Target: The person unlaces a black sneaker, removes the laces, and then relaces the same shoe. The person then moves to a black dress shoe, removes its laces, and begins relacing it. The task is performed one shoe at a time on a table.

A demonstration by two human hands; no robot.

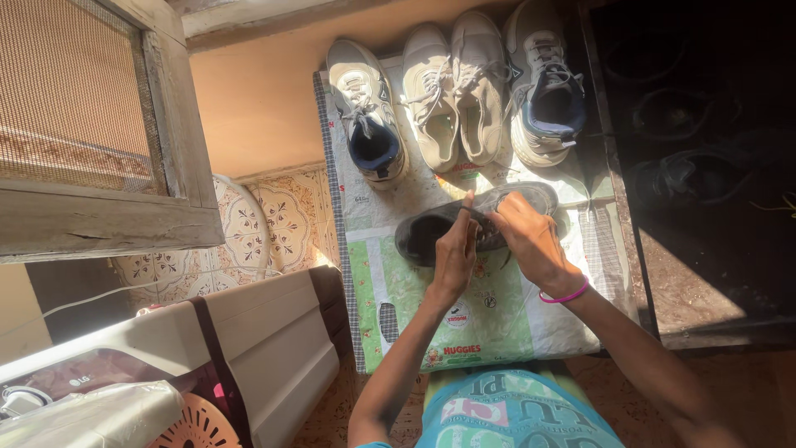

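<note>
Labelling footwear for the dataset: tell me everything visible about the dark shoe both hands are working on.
The dark grey shoe lies crosswise on the printed mat, its opening to the picture's left, nearer the person than the row of pale sneakers. It looks like soft fabric or mesh. The left hand and right hand touch its middle; their fingers hide the laces.

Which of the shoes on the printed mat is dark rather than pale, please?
The dark grey shoe lying crosswise under both hands; the four others in the row behind are pale.

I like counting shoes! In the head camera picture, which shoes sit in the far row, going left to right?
White and navy shoe → beige shoe → second beige shoe → white and navy shoe.
</note>
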